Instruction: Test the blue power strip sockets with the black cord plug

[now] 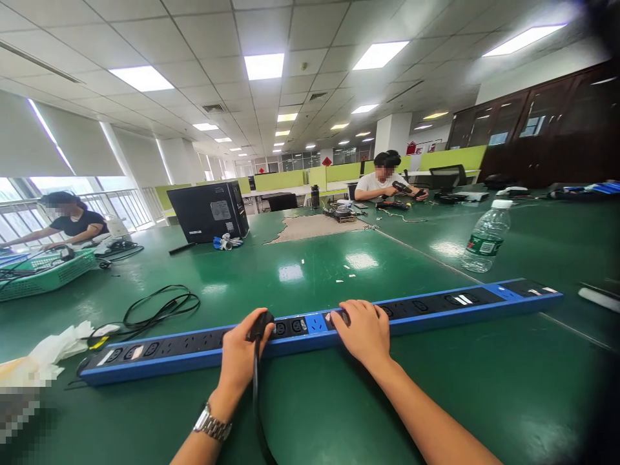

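Note:
A long blue and black power strip (198,352) with many sockets lies slantwise across the green table. Between the thumb and fingers of my left hand (241,345) is a black power plug (262,323), held down against the strip's sockets. Whether its pins are in a socket is hidden. Its thick black cord (256,394) runs down past my wrist toward the table's near edge. My right hand (365,332) grips the strip right of the middle, thumb on the socket face and fingers curled over the far side.
Beyond the strip's left end lie a coiled black cable (162,303) and crumpled white plastic (61,349). A water bottle (487,239) stands at the right. Farther back are a black computer case (208,213), a green basket (58,274) and two people seated at work.

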A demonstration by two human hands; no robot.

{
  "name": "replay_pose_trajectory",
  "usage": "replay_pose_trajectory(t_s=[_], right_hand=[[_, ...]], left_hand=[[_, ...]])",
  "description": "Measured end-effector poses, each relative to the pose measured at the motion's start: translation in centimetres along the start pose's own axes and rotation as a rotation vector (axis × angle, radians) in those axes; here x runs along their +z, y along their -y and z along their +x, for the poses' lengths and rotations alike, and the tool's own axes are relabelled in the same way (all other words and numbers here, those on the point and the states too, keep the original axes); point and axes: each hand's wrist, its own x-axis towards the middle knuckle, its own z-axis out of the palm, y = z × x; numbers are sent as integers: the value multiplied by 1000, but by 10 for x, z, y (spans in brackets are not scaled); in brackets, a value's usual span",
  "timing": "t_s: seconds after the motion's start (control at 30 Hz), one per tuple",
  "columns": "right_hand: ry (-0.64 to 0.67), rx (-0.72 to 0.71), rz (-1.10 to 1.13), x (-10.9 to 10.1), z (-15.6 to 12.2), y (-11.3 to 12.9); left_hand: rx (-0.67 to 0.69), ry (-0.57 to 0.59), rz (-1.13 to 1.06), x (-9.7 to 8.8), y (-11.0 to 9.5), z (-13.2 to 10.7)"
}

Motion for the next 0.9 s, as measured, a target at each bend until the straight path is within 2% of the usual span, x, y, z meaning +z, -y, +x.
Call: replay_pose_trajectory(t_s=[0.2, 0.33, 0.6, 0.9], right_hand=[[-17, -4, -10, 3, 0, -1], [-10, -11, -15, 4, 0, -2], [-7, -11, -17, 2, 0, -1], [3, -15, -26, 2, 0, -1]], left_hand=[[34, 118, -14, 40, -29, -1], [10, 143, 49, 57, -43, 1], [8, 186, 122, 67, -57, 5], [86, 245, 225, 70, -64, 6]])
